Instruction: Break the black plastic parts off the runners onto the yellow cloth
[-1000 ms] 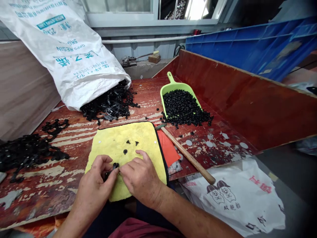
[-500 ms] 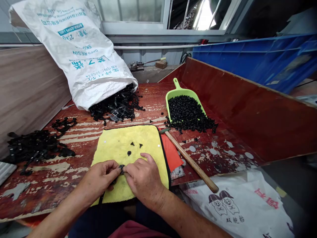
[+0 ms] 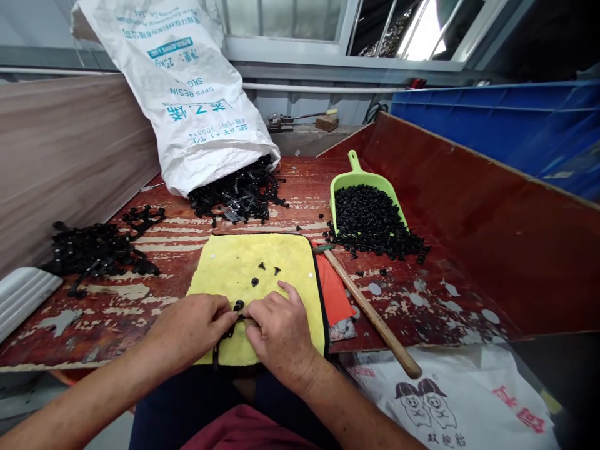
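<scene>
Over the lower part of a yellow cloth [image 3: 276,250], my left hand [image 3: 206,322] pinches a small black plastic part [image 3: 229,331], most of it hidden by the fingers. A round black end [image 3: 239,305] of it pokes up between the hands. My right hand [image 3: 279,322] is closed at the same part, thumb and index finger touching its right side. Beyond the fingers, a round black cap [image 3: 255,282] and two small black pegs, a left one [image 3: 262,266] and a right one [image 3: 277,270], lie loose on the cloth.
A green dustpan [image 3: 354,161] heaped with black pegs stands back right. A hammer [image 3: 370,306] lies right of the cloth over an orange sheet [image 3: 335,294]. Black parts [image 3: 239,194] spill from a white sack [image 3: 210,125]; another pile [image 3: 98,250] lies left. Boards [image 3: 469,200] wall the table.
The view has shifted, so the scene sits further right. The round end of the black part now stands clear above my fingertips; both hands stay together on it.
</scene>
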The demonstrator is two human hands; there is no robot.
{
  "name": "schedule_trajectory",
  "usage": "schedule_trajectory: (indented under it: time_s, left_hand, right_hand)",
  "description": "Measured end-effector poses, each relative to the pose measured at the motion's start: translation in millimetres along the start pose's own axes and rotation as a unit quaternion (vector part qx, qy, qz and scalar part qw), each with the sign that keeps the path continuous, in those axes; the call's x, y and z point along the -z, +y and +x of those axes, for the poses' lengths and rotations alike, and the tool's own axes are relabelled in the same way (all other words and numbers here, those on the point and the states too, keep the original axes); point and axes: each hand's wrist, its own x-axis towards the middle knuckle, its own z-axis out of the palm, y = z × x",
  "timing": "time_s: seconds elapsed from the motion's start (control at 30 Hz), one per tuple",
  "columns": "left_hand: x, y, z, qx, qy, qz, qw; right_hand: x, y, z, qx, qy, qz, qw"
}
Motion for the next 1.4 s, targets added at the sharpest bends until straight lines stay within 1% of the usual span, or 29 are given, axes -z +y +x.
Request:
schedule_trajectory:
  time_s: [0.07, 0.13, 0.27, 0.33, 0.4, 0.57, 0.67, 0.77, 0.87, 1.0, 1.07, 1.13, 1.17, 1.23, 1.27, 1.3, 1.33, 1.37, 1.4]
  left_hand:
    - [2.9, -1.2, 1.1, -0.005, -0.033, -0.024, 0.999]
    - [1.6, -2.1, 1.5, -0.006, -0.044, -0.058, 0.997]
    - [-3.6, -0.4, 1.2, -0.001, -0.009, -0.09, 0.996]
    - [-4.2, 1.5, 3.1, 0.018, 0.009, -0.128, 0.992]
    - [-4.0, 2.6, 7.6, 0.035, 0.012, -0.171, 0.985]
    - [-8.6, -0.8, 19.5, 0.072, -0.028, -0.255, 0.964]
    - [-14.9, -2.1, 18.0, 0.088, -0.046, -0.306, 0.947]
    - [-19.4, -1.4, 11.7, 0.107, -0.05, -0.363, 0.924]
    - [-21.3, -0.4, 6.3, 0.126, -0.044, -0.408, 0.903]
    - [-23.2, -0.7, 3.2, 0.126, -0.039, -0.423, 0.896]
    - [-24.1, -0.6, 1.9, 0.126, -0.028, -0.426, 0.896]
    - [-24.6, -0.1, 0.7, 0.13, -0.02, -0.429, 0.894]
    - [-24.8, 0.1, 0.2, 0.131, -0.019, -0.431, 0.892]
    - [-25.3, 0.0, 0.2, 0.129, -0.02, -0.437, 0.89]
    - [-25.7, -0.5, 0.7, 0.126, -0.022, -0.437, 0.89]
    - [-26.1, -1.2, 1.4, 0.124, -0.024, -0.435, 0.892]
    - [-26.6, -1.9, 2.2, 0.122, -0.026, -0.431, 0.894]
    - [-27.0, -2.7, 3.1, 0.12, -0.028, -0.426, 0.897]
    - [-27.3, -3.3, 3.9, 0.117, -0.03, -0.421, 0.899]
  right_hand:
    - [0.7, -0.2, 0.2, -0.003, -0.001, 0.006, 1.0]
    - [1.7, -0.5, 1.2, -0.012, -0.001, 0.011, 1.0]
    - [3.4, -1.6, 5.5, -0.038, 0.001, 0.019, 0.999]
    - [4.2, -1.8, 8.2, -0.048, -0.002, 0.025, 0.999]
    - [5.3, -1.3, 10.3, -0.055, -0.011, 0.035, 0.998]
    - [8.3, 1.4, 7.1, -0.064, -0.032, 0.106, 0.992]
    - [9.4, 1.4, 2.5, -0.074, -0.026, 0.131, 0.988]
    - [10.8, 0.7, 1.0, -0.072, -0.025, 0.103, 0.992]
    - [11.2, 0.2, 2.6, -0.06, -0.042, 0.054, 0.996]
    - [8.4, -3.4, 5.8, -0.063, -0.049, 0.043, 0.996]
    - [11.1, -4.1, 6.8, -0.054, -0.05, 0.045, 0.996]
    - [22.1, 1.1, 5.7, -0.035, -0.043, 0.045, 0.997]
    - [31.4, 7.1, 3.7, -0.031, -0.031, 0.034, 0.998]
    - [55.9, 26.4, -3.8, -0.055, 0.0, -0.028, 0.998]
    - [69.5, 39.0, -9.4, -0.09, 0.011, -0.087, 0.992]
    - [82.7, 52.6, -15.8, -0.137, 0.005, -0.159, 0.978]
    - [94.6, 66.5, -22.5, -0.18, -0.013, -0.225, 0.958]
    - [104.5, 79.8, -29.1, -0.217, -0.053, -0.264, 0.938]
    - [112.1, 91.8, -35.0, -0.245, -0.093, -0.271, 0.926]
